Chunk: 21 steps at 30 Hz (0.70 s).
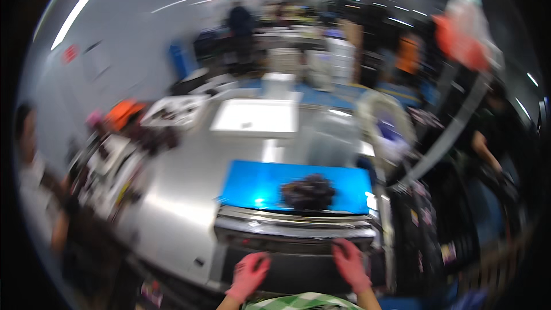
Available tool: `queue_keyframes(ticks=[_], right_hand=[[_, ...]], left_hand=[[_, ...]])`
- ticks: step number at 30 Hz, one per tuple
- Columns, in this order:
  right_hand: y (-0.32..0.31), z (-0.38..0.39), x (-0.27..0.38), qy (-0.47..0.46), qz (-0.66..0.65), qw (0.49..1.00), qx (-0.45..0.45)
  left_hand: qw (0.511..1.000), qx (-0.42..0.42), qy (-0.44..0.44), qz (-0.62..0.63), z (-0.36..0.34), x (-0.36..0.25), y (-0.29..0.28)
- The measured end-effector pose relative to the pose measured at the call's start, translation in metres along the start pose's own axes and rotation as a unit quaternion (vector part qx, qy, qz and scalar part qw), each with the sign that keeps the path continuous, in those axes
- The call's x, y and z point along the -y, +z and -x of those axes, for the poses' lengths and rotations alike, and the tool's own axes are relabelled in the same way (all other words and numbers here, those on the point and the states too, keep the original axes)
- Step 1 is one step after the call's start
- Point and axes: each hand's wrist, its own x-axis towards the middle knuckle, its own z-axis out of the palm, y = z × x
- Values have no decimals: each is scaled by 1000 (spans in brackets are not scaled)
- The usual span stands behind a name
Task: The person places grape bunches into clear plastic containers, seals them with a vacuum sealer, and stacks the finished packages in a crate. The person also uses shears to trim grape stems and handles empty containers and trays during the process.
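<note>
- Hands, a pair, in pink gloves with dark fingertips: left hand [251,273] at the left front of a low machine, right hand [350,262] at its right front; set well apart from each other, fingers pointing forward. Nothing is seen in either; how far the fingers are bent, I cannot tell.
- Machine [295,229], one, metal-fronted, between and just beyond the hands, standing on the counter.
- Platform [252,181], one, bright blue and glossy, forming the machine's top.
- Dark bunch [310,193], one, lumpy, perhaps grapes, though blur leaves this uncertain; lying on the platform, right of its middle, apart from both hands.
- Counter [172,195], metal, shiny, extending left of and beyond the machine.
- White tray [264,112], one, rectangular, on the counter beyond the platform.
- Second tray [201,102], white, left of the first, bearing dark pieces.
- Pale container [365,108], one, rounded, right of the counter, with something purple inside.
- Checked cloth [304,301], green and white, at the lower edge, between the forearms.
- Persons, others: one at the far left [39,186], one at the right [502,138].
</note>
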Motion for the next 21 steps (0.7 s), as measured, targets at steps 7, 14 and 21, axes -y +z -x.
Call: queue_keyframes(ticks=[7, 14, 21], right_hand=[[-21, 19, 16, 21, 24, 999, -13], [-25, 34, 9, 55, -6, 997, -46], [-19, 33, 1, 34, 33, 998, -45]], left_hand=[[958, 72, 207, -185, 2, 18, 14], [916, 109, 297, -247, -9, 13, 19], [922, 111, 307, -209, -11, 15, 23]])
